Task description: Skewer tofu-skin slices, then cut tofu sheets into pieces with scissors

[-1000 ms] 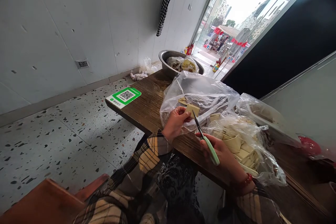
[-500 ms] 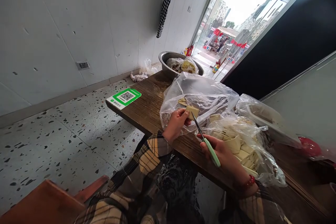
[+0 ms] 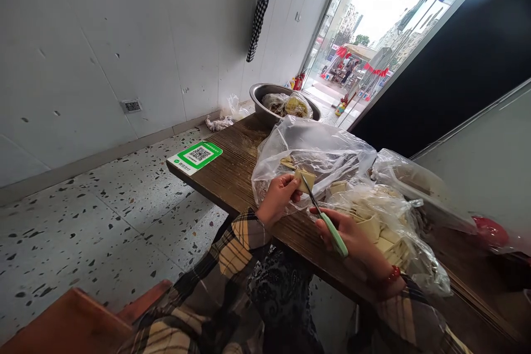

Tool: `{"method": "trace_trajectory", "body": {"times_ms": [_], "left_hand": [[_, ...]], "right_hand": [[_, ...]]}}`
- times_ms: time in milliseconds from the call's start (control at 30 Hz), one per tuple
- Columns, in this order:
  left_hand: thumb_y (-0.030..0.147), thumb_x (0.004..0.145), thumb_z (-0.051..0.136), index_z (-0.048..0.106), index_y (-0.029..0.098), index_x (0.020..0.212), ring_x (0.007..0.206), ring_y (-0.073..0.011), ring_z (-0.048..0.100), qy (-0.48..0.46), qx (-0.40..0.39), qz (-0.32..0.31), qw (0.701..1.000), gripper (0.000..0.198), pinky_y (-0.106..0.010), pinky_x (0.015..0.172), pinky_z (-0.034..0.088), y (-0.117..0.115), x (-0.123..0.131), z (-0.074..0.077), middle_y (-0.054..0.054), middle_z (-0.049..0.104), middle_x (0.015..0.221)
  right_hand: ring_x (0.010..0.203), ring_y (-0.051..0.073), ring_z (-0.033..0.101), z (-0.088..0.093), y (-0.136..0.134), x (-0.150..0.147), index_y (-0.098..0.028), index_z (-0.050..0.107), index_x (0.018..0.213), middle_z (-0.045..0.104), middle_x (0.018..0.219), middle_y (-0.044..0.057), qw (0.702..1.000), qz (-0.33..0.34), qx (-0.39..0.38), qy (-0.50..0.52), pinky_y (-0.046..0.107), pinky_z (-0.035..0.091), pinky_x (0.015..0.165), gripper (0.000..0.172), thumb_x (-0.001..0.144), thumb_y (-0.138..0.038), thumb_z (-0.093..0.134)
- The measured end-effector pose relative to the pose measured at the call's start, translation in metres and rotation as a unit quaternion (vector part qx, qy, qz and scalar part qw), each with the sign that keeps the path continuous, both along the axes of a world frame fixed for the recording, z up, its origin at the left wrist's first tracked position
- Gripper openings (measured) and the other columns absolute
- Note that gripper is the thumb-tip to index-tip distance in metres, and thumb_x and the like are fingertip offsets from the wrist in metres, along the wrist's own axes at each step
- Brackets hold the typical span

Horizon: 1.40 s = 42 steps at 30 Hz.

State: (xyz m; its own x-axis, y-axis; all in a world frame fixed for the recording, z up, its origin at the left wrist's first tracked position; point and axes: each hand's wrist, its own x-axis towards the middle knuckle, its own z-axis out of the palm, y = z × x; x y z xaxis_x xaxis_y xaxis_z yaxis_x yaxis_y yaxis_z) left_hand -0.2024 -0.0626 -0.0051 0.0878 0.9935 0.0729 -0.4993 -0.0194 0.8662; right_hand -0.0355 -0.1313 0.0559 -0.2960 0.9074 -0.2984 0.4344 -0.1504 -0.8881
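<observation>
My left hand (image 3: 279,197) pinches a small pale square of tofu skin (image 3: 305,180) over an open clear plastic bag (image 3: 315,149). My right hand (image 3: 352,240) grips green-handled scissors (image 3: 327,221), whose dark blades reach up into the square's edge. Both hands hover at the near edge of a dark wooden table (image 3: 232,171). Just right of my right hand a second clear bag (image 3: 390,227) holds several pale squares of the same stuff.
A metal basin (image 3: 267,100) with bagged food stands at the table's far end. A green QR-code card (image 3: 196,156) lies on the left corner. More plastic bags (image 3: 418,188) and a red object (image 3: 492,231) sit right. Terrazzo floor lies left; a brown seat (image 3: 74,321) is near.
The scissor blades have moved slightly further into the square my left hand holds. Both hands stay in nearly the same place.
</observation>
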Motion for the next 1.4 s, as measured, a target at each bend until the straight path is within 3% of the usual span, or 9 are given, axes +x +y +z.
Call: {"method": "trace_trajectory", "body": {"times_ms": [300, 733, 1167, 1400], "left_hand": [[0.039, 0.076, 0.064, 0.059, 0.014, 0.069, 0.045, -0.007, 0.047, 0.015, -0.001, 0.007, 1.0, 0.026, -0.02, 0.045, 0.036, -0.001, 0.0, 0.001, 0.002, 0.054, 0.055], [0.038, 0.077, 0.062, 0.056, 0.015, 0.069, 0.044, -0.006, 0.044, 0.025, 0.0, -0.009, 1.0, 0.025, -0.019, 0.044, 0.033, -0.001, 0.001, -0.002, 0.004, 0.052, 0.055], [0.043, 0.08, 0.056, 0.05, 0.018, 0.07, 0.042, -0.0055, 0.036, 0.037, -0.031, 0.011, 0.999, 0.027, -0.018, 0.041, 0.027, -0.004, 0.002, 0.002, 0.008, 0.043, 0.05], [0.042, 0.078, 0.056, 0.05, 0.018, 0.07, 0.042, -0.0053, 0.037, 0.043, -0.033, 0.015, 0.998, 0.026, -0.018, 0.04, 0.027, -0.002, 0.002, -0.002, 0.007, 0.043, 0.051]], "right_hand": [[0.048, 0.013, 0.042, -0.002, 0.004, 0.012, -0.015, 0.07, 0.115, 0.048, 0.052, -0.002, 0.996, 0.01, 0.069, -0.057, 0.026, 0.034, 0.046, 0.055, 0.076, -0.054, 0.068], [0.046, 0.011, 0.045, 0.002, 0.021, 0.007, -0.01, 0.06, 0.123, 0.048, 0.053, -0.005, 0.999, 0.033, 0.008, -0.02, 0.025, 0.035, 0.046, 0.067, 0.075, -0.057, 0.068], [0.048, 0.01, 0.045, 0.001, 0.023, 0.011, -0.01, 0.058, 0.124, 0.046, 0.054, -0.006, 0.998, 0.061, 0.007, -0.025, 0.023, 0.036, 0.047, 0.063, 0.08, -0.055, 0.064], [0.043, 0.006, 0.035, 0.002, 0.027, 0.015, -0.011, 0.065, 0.116, 0.044, 0.053, -0.006, 0.995, 0.068, 0.028, -0.062, 0.02, 0.027, 0.04, 0.056, 0.082, -0.056, 0.062]]}}
